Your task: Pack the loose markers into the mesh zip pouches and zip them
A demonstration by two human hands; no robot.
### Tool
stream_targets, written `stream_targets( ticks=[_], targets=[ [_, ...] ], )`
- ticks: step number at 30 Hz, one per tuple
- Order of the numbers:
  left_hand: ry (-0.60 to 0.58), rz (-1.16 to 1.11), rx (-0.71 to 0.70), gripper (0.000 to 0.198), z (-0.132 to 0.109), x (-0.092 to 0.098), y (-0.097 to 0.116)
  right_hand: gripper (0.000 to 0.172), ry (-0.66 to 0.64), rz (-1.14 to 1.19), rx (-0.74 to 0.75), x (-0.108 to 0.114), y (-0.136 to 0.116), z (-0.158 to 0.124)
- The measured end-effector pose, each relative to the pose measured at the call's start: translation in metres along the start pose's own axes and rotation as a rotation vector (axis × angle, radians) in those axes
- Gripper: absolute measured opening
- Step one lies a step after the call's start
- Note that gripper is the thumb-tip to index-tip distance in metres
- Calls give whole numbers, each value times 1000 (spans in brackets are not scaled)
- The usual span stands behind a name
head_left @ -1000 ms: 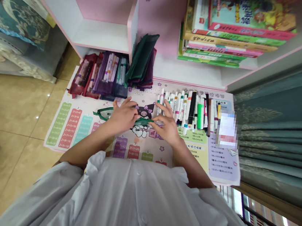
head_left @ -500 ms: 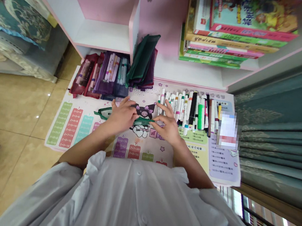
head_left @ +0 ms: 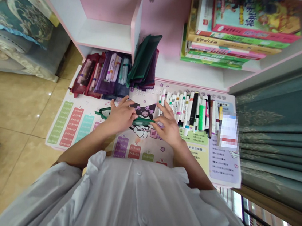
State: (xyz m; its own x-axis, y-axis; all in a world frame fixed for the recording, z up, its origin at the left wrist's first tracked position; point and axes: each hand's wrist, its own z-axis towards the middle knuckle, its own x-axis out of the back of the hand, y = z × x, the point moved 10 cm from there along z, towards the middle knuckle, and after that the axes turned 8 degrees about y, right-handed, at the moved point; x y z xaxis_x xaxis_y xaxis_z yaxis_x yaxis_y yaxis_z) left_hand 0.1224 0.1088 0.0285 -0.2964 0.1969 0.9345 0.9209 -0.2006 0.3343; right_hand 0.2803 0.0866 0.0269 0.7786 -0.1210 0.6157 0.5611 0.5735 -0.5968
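Note:
A green mesh zipper pouch (head_left: 143, 121) lies across the middle of the printed desk mat (head_left: 147, 145). My left hand (head_left: 122, 115) covers its middle, thumb and forefinger pinching the upper edge. At the pouch's right end, my right hand (head_left: 167, 124) pinches the corner between thumb and finger, its other fingers spread. The pouch's left end sticks out beyond my left hand. Just right of my right hand lies a row of markers (head_left: 183, 109), mostly white, with a green highlighter (head_left: 201, 117) among them.
Filled mesh pouches (head_left: 111, 73) in red, purple and blue lie at the back left. Folded green and purple pouches (head_left: 144, 61) lean by the shelf divider (head_left: 135, 26). Stacked books (head_left: 230, 45) sit on the shelf. A blurred-out phone-like object (head_left: 229, 131) lies right of the markers.
The view has shifted very slightly. Both hands keep the same grip on the green pouch, and nothing else has visibly moved.

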Motion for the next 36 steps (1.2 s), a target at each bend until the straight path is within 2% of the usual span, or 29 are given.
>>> stream_targets(
  ticks=[8,36],
  targets=[
    [-9,29,14,23,-3,0,-8,18,-14,-77,82,-1,-10,0],
    [-11,25,40,25,-11,3,-27,19,-28,-95,73,-3,-11,-1]
  ],
)
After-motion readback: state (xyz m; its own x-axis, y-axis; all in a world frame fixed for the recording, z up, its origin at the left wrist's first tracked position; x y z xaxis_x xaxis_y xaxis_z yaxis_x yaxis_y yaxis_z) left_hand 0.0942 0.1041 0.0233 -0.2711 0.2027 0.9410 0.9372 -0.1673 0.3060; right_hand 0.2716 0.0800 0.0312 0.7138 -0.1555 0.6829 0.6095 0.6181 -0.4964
